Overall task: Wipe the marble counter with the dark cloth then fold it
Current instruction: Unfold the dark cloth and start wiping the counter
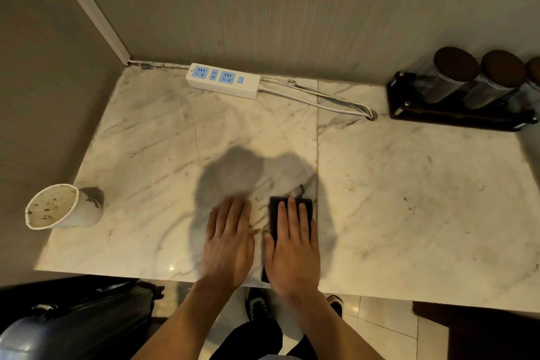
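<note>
The dark cloth [274, 215] lies folded into a narrow strip on the marble counter [409, 199], near its front edge. My right hand [293, 251] presses flat on top of the cloth, fingers spread, covering most of it. A small tag or loop sticks out at the cloth's far end. My left hand [229, 242] rests flat on the bare marble just left of the cloth, fingers extended and slightly blurred, holding nothing.
A used paper cup [62, 207] lies on its side at the counter's left edge. A white power strip [223, 80] with its cable sits by the back wall. Dark-lidded canisters [455, 79] stand in a rack at the back right.
</note>
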Demonstrator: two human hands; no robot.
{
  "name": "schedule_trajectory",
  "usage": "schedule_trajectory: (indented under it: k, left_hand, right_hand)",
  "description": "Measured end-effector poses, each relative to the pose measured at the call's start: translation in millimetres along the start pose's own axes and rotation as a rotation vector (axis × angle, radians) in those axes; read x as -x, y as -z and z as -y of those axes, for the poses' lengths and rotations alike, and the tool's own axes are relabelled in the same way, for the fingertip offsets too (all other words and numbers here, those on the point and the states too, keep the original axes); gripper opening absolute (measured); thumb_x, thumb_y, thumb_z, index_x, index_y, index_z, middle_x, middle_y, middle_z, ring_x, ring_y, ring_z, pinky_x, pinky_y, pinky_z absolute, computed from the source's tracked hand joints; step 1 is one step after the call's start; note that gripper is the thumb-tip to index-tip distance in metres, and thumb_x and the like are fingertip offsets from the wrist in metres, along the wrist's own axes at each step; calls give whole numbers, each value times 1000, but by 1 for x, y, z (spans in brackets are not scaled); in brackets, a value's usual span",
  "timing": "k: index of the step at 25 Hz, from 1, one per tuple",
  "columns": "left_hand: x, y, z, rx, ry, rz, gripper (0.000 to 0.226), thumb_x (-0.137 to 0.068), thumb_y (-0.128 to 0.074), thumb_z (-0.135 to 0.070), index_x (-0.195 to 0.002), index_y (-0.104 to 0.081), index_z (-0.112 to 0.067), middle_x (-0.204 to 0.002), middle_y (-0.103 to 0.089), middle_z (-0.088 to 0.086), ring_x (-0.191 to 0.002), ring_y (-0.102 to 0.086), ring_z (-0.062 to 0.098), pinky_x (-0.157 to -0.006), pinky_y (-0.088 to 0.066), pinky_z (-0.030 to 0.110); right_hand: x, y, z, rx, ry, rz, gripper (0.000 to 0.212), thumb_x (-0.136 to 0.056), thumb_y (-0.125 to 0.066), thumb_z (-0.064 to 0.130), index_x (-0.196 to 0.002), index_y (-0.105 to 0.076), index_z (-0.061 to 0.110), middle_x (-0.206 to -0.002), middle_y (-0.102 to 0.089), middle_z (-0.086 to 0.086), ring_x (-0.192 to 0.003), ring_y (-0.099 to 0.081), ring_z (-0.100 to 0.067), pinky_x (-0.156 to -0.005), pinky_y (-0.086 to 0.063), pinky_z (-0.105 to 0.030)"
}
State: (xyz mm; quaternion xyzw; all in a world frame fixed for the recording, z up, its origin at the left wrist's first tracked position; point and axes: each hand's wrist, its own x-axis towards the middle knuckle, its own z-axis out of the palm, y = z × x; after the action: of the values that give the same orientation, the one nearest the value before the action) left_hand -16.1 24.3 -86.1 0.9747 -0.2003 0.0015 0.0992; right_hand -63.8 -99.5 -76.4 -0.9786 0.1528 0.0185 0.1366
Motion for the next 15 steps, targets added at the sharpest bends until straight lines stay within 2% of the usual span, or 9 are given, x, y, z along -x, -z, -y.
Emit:
schedule_trajectory:
  k: [4, 8, 11, 15]
  left_hand:
    - [3, -2, -20, 4, -7, 20, 51, -89, -38, -22, -135, -49, -5, -140, -52, 15, -136, -36, 29, -110, -21, 46]
    - [8, -5, -32, 10, 18, 43, 52, -91, -35, -24, -137, -47, -4, -144, -48, 14, -137, -38, 29, -112, -19, 44]
    - [9, -6, -40, 21, 30, 47, 53, -91, -35, -26, -139, -45, -4, -144, -47, 15, -137, -37, 29, -113, -16, 43]
    - [5, -8, -53, 49, 61, 36, 53, -92, -36, -26, -140, -44, -4, -144, -47, 16, -137, -37, 29, -112, -19, 45]
  right_hand:
    - [14, 6, -24, -23, 91, -7, 58, -95, -35, 40, -147, -30, 13, -155, -26, -8, -144, -20, -24, -112, -20, -44]
    - [26, 16, -66, 9, 271, 28, 59, -95, -40, 37, -147, -30, 13, -155, -26, -6, -144, -20, -22, -112, -21, -42]
    - [21, 25, -96, 94, 417, 103, 62, -92, -41, 38, -147, -25, 14, -156, -20, -3, -144, -20, -20, -112, -17, -39]
    - [5, 34, -116, 154, 571, 199, 65, -92, -40, 39, -149, -20, 16, -158, -18, -2, -146, -10, -17, -113, -13, -37]
